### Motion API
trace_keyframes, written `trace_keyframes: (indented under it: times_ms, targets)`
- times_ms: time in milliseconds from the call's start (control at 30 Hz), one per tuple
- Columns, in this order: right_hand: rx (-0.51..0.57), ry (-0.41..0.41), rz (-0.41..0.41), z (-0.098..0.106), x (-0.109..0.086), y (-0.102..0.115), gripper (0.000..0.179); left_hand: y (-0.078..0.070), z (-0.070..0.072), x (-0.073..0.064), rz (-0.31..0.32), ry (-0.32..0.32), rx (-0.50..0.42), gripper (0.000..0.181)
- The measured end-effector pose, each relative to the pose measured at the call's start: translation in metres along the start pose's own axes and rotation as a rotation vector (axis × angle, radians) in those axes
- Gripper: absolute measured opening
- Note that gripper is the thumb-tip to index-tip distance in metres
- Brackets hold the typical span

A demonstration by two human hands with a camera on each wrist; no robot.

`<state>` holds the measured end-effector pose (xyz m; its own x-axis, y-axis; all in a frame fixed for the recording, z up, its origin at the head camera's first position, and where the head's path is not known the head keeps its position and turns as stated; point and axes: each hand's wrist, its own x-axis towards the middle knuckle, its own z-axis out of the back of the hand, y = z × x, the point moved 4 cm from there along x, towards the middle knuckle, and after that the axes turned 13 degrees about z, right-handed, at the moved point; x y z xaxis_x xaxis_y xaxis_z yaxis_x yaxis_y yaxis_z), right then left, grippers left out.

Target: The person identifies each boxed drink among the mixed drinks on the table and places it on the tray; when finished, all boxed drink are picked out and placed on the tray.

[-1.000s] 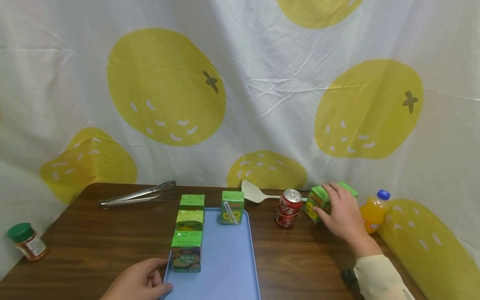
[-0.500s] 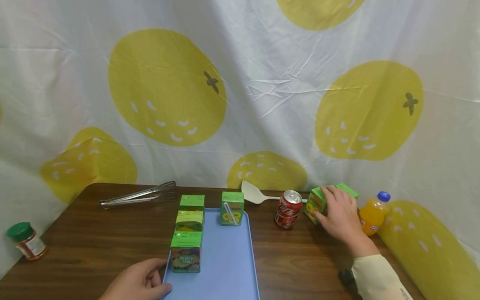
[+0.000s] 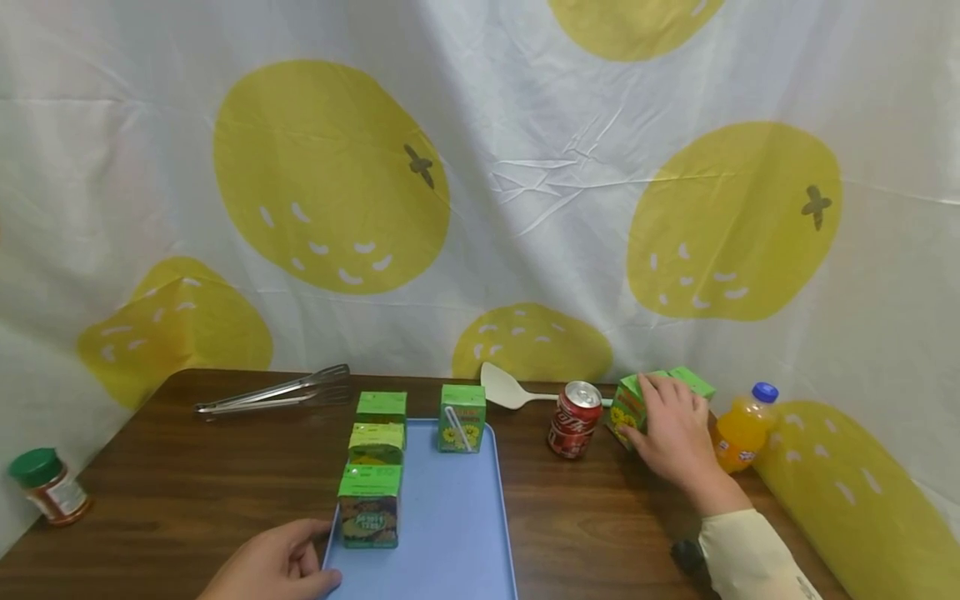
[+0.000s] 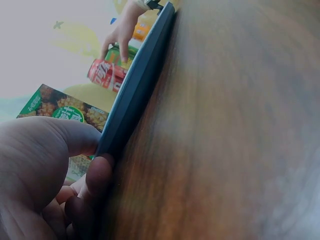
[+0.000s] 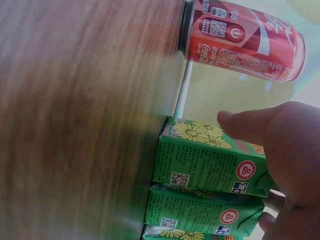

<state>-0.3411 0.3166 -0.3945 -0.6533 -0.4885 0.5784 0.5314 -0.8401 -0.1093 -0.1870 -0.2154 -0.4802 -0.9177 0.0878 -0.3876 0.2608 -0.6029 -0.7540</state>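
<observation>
Wood-grain table: left hand pinches the rim of the blue tray; right hand curls round a flower-printed drink carton, where light, square pressure should spare the adjoining carton.

The near tabletop leaves passage between blue tray and right grip, the red can blocking farther back.

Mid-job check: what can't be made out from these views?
Tray: near end cut off by the head view's bottom edge.
Right hand over carton: head view, back of hand hides any grip.
Spatula handle: head view, partly behind the cola can.
Jar label: head view, print too small.
</observation>
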Motion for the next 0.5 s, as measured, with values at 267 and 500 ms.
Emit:
trace_keyframes:
  times_ms: [267,500]
  targets:
    - [0.008,0.007,0.007,-0.0005,-0.0019,0.0019,0.084,0.0035,-0.0003,0.0014,0.004,0.009,-0.008,0.075]
    - [0.025,-0.001,0.013,-0.0011,-0.0024,0.0005,0.079,0.0001,-0.0004,-0.0011,0.011,0.001,-0.005,0.073]
